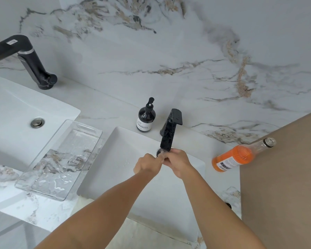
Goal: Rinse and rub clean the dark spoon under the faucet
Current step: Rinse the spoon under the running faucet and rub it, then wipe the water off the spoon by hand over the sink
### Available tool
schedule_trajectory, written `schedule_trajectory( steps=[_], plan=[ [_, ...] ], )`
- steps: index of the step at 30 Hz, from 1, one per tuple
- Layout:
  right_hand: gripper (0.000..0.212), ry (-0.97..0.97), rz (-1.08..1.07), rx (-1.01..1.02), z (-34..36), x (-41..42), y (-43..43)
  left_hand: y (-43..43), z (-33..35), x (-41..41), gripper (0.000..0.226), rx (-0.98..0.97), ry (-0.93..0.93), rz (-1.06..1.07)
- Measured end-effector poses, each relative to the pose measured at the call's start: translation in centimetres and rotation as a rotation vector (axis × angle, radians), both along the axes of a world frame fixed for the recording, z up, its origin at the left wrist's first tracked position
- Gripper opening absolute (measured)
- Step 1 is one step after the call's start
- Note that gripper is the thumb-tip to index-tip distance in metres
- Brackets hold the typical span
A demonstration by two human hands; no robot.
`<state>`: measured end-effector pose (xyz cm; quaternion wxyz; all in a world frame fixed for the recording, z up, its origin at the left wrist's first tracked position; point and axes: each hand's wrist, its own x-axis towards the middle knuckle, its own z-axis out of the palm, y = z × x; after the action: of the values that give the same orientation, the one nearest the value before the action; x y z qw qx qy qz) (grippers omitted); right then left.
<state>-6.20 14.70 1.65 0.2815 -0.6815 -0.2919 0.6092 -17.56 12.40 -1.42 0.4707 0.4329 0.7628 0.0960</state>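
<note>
Both of my hands meet under the spout of the black faucet (170,131), above the white square sink (115,175). The dark spoon (159,152) shows only as a small dark rounded part between my hands, right below the spout; the rest of it is hidden by my fingers. My left hand (147,165) is closed around the spoon from the left. My right hand (178,163) grips it from the right, fingers curled. Water at the spout is blurred and hard to make out.
A dark pump bottle (145,116) stands behind the sink, left of the faucet. An orange bottle (239,155) lies at the right by a tan panel (284,177). A clear wet tray (61,159) lies left of the sink, beside a second basin (22,108) with another black faucet (31,60).
</note>
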Motion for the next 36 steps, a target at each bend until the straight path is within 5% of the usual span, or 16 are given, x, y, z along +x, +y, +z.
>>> schedule_trajectory(
  steps=[2, 5, 8, 10, 14, 16, 19, 22, 24, 36],
  plan=[
    [0.033, 0.045, -0.031, 0.022, 0.9, 0.6, 0.1, -0.1, 0.2, -0.1, 0.055, -0.015, -0.029, -0.012],
    [0.065, -0.352, -0.116, 0.263, 3.1, 1.5, 0.4, 0.1, -0.1, -0.3, 0.049, -0.088, -0.153, 0.004],
    [0.076, -0.605, 0.247, 0.57, 5.7, 1.3, 1.0, -0.1, -0.1, -0.4, 0.039, -0.178, -0.391, 0.103],
    [0.074, -0.801, 0.512, 0.614, 6.3, 1.1, 1.1, -0.3, 0.3, -0.5, 0.029, -0.201, -0.488, 0.146],
    [0.061, -1.039, 0.706, 0.592, 6.5, 1.4, 0.2, -0.9, 0.6, -0.8, 0.029, -0.187, -0.529, 0.149],
    [0.065, -0.935, 0.665, 0.54, 6.1, 1.7, -0.6, -1.1, 0.8, -0.9, 0.033, -0.177, -0.487, 0.128],
    [0.058, -0.697, 0.303, 0.398, 4.6, 1.7, -2.1, -1.9, 0.4, -1.1, 0.047, -0.084, -0.315, 0.064],
    [0.047, -0.186, 0.201, 0.027, 2.4, 0.8, -4.5, -3.2, -0.1, -1.4, 0.05, -0.001, -0.181, 0.041],
    [0.036, 0.029, 0.192, -0.029, 1.6, 0.3, -5.8, -3.8, -0.1, -1.4, 0.046, 0.011, -0.181, 0.042],
    [0.019, -0.438, 0.443, 0.053, 2.9, -0.1, -5.3, -5.1, 0.5, -2.4, 0.038, 0.098, -0.3, -0.22]
  ],
)
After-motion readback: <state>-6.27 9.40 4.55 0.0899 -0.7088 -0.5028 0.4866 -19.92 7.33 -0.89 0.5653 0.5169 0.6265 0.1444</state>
